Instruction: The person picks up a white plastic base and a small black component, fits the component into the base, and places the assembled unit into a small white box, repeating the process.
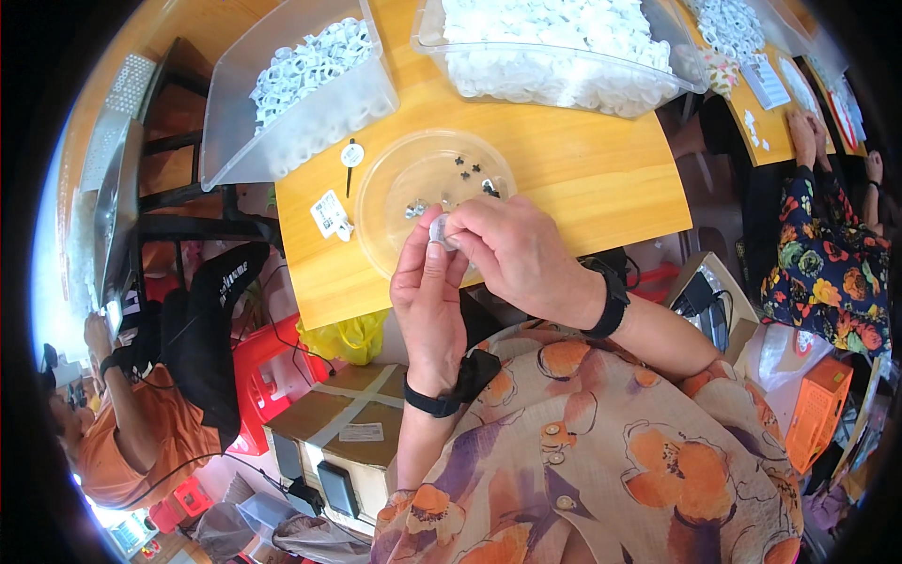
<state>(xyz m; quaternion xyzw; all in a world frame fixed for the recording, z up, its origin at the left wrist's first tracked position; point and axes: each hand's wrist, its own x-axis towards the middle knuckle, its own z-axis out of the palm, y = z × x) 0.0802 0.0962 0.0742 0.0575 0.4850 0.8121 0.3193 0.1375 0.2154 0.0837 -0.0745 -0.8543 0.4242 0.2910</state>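
Over the near side of a round clear plastic dish [365, 194], my left hand [427, 301] pinches a small white round plastic part [438, 228] between thumb and fingers. My right hand [517, 246] is closed, its thumb and forefinger pressed at the same part's right edge; its fingertips hide whatever else is there. Inside the dish lie several small black star-shaped pieces [464, 168] and shiny metal pieces [415, 209]. Left of the dish, a white disc with a black stem [351, 155] and a white printed piece [329, 215] rest on the wooden table [592, 179].
Two clear bins stand at the back, a left bin [230, 155] of grey-white rings and a right bin [564, 58] of white parts. A cardboard box [329, 404] and red stool [268, 376] are below left. Co-workers sit at left [155, 414] and right [827, 254].
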